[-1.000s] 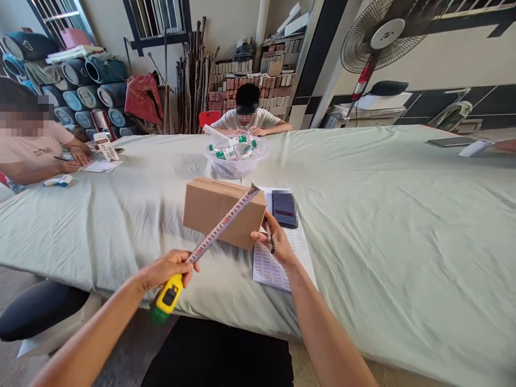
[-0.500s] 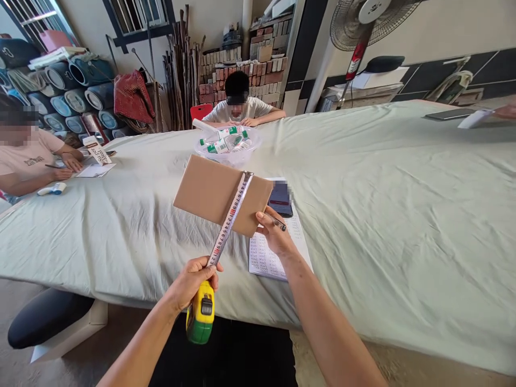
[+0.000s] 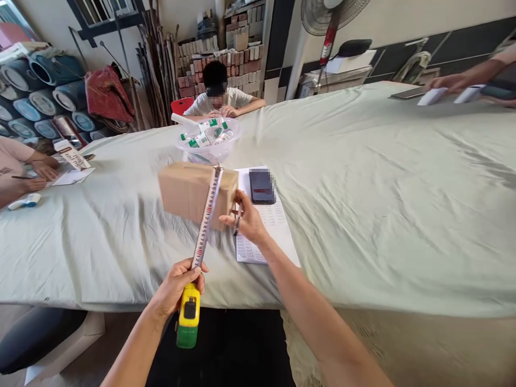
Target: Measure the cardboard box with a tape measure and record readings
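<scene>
My left hand (image 3: pixel 180 282) grips a yellow and green tape measure (image 3: pixel 187 317), its thumb on the blade. The pulled-out blade (image 3: pixel 207 215) runs up in front of a brown cardboard box (image 3: pixel 183 193), and its hooked end reaches the box's top edge. The box is slightly blurred; whether it rests on the cloth I cannot tell. At its right end, my right hand (image 3: pixel 249 220) holds the box between thumb and fingers, with a dark pen (image 3: pixel 237 220) also tucked in that hand. Beneath and beside this hand lies a sheet of written rows (image 3: pixel 278 226) with a phone (image 3: pixel 262 185) on it.
A pale green cloth (image 3: pixel 363 215) covers the long table. Beyond the box stands a clear basin (image 3: pixel 229 142) of plastic bottles. One person (image 3: pixel 215 97) sits opposite, another person's hand (image 3: pixel 44 169) writes at left, and a third person's hand (image 3: pixel 451 80) is at right. A black-topped stool (image 3: pixel 40 333) stands lower left.
The box has turned so its top and right end now show. My right hand has shifted left along with it. The view has swung right, and more of the person at right shows.
</scene>
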The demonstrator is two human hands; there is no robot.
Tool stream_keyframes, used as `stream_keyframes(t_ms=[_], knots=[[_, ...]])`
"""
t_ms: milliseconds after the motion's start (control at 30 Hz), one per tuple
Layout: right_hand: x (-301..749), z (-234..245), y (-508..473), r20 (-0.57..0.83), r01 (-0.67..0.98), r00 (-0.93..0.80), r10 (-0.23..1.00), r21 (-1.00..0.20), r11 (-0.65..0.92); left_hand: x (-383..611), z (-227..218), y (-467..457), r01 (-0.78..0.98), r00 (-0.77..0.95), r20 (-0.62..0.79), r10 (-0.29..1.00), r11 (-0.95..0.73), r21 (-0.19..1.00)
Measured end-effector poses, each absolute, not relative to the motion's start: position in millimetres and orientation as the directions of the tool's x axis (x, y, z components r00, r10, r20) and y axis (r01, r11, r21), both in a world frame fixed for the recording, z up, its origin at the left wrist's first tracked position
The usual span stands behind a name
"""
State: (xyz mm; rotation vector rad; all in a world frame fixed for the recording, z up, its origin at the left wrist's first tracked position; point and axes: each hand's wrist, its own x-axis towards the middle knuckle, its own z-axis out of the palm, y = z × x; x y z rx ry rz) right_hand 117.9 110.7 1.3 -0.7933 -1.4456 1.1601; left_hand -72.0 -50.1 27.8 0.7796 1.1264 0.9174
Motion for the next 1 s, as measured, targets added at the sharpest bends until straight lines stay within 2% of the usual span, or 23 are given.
stream_keyframes(t_ms=[100, 167, 267, 400, 533, 800, 1000], knots=[[117, -7, 111, 0.359, 0.106, -0.261, 0.896, -0.912, 0.396, -72, 25, -50, -0.26, 0.186, -0.396, 0.899, 0.434, 0.862], [122, -7, 111, 0.375, 0.171, -0.289, 0.881, -0.885, 0.432, -68, 26, -45, -0.297, 0.213, -0.392, 0.895, 0.442, 0.846], [134, -1, 113, 0.371, 0.126, -0.235, 0.898, -0.905, 0.407, -54, 29, -32, -0.343, 0.273, -0.378, 0.885, 0.456, 0.821], [158, 8, 118, 0.307, 0.032, -0.003, 0.952, -0.951, 0.307, -34, 26, -7, -0.38, 0.393, -0.358, 0.847, 0.504, 0.775], [189, 12, 115, 0.211, 0.085, 0.141, 0.967, -0.976, 0.201, -21, 18, 7, -0.405, 0.448, -0.437, 0.78, 0.613, 0.679], [231, 0, 75, 0.157, 0.285, 0.071, 0.985, -0.95, 0.131, -22, 13, 9, -0.381, 0.526, -0.462, 0.714, 0.684, 0.622], [222, -22, 57, 0.217, 0.438, 0.085, 0.972, -0.885, 0.159, -26, 9, 12, -0.396, 0.571, -0.481, 0.665, 0.737, 0.548]])
